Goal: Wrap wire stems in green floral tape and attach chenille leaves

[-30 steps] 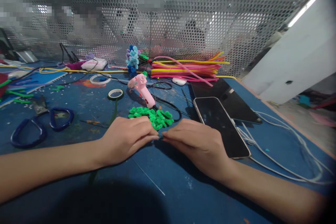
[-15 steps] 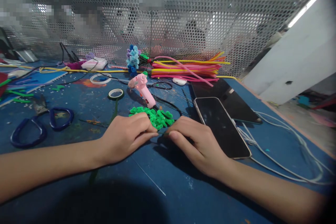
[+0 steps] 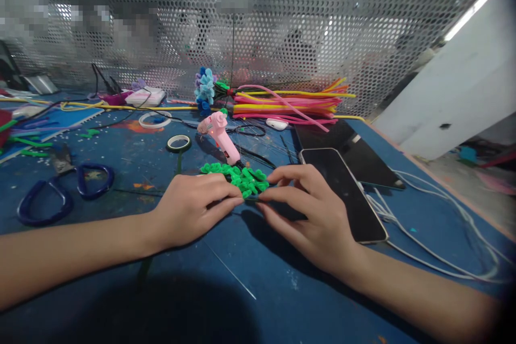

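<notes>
Fingertips pinched, my left hand (image 3: 197,209) grips one end of a thin dark green strip (image 3: 250,200) low over the table. My right hand (image 3: 310,209) has the strip's other end between thumb and index finger, its other fingers loosely spread. Just behind the fingertips lies a cluster of bright green fuzzy pipe-cleaner shapes (image 3: 242,176), close to or touching both hands. What the strip joins to is hidden by the fingers. A pink glue gun (image 3: 223,140) stands behind the cluster, its cord running right.
Blue-handled scissors (image 3: 94,183) lie left, near a roll of green tape (image 3: 178,143). On the right are a phone (image 3: 342,193), a dark tablet (image 3: 355,150) and white cables (image 3: 455,209). Pipe cleaners (image 3: 286,105) and blue pipe-cleaner flowers (image 3: 205,88) lie along the perforated metal panel (image 3: 266,37).
My right hand has turned and its fingers have lifted and spread, showing more of the green cluster. The cluster has shifted slightly right. My left hand stays nearly in place.
</notes>
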`<act>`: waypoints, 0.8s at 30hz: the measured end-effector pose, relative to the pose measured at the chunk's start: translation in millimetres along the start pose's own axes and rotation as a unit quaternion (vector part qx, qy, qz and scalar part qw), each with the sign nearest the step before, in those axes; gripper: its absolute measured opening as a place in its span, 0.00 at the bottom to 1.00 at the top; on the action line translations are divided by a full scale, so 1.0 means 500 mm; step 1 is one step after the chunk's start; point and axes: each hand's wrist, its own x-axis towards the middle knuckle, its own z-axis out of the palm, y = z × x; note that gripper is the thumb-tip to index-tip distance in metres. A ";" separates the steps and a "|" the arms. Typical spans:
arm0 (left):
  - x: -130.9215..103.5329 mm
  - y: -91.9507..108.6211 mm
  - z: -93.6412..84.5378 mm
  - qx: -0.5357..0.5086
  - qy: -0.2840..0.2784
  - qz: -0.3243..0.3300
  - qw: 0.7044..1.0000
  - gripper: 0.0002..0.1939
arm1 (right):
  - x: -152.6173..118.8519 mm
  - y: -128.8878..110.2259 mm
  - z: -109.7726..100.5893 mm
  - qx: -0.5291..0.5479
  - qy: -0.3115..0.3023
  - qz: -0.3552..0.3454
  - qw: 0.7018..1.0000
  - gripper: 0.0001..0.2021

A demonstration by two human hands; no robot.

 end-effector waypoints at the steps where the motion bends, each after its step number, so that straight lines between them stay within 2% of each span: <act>1: -0.001 0.000 0.000 0.001 -0.002 0.003 1.000 0.08 | 0.000 0.000 0.000 0.000 0.001 -0.002 1.000 0.02; 9: 0.001 0.000 0.000 0.018 -0.022 -0.029 0.999 0.09 | 0.001 -0.001 0.001 -0.020 -0.023 -0.016 0.999 0.04; 13: 0.001 0.002 0.001 0.057 -0.039 -0.012 0.998 0.10 | 0.002 0.000 0.003 -0.019 -0.042 -0.022 0.999 0.04; 18: 0.003 0.002 0.001 0.026 -0.064 0.019 0.997 0.09 | 0.003 -0.001 0.006 -0.015 -0.049 -0.046 0.998 0.04; 24: 0.003 0.003 0.002 0.021 -0.043 0.031 0.998 0.08 | 0.003 -0.004 0.008 -0.057 -0.037 -0.074 0.995 0.04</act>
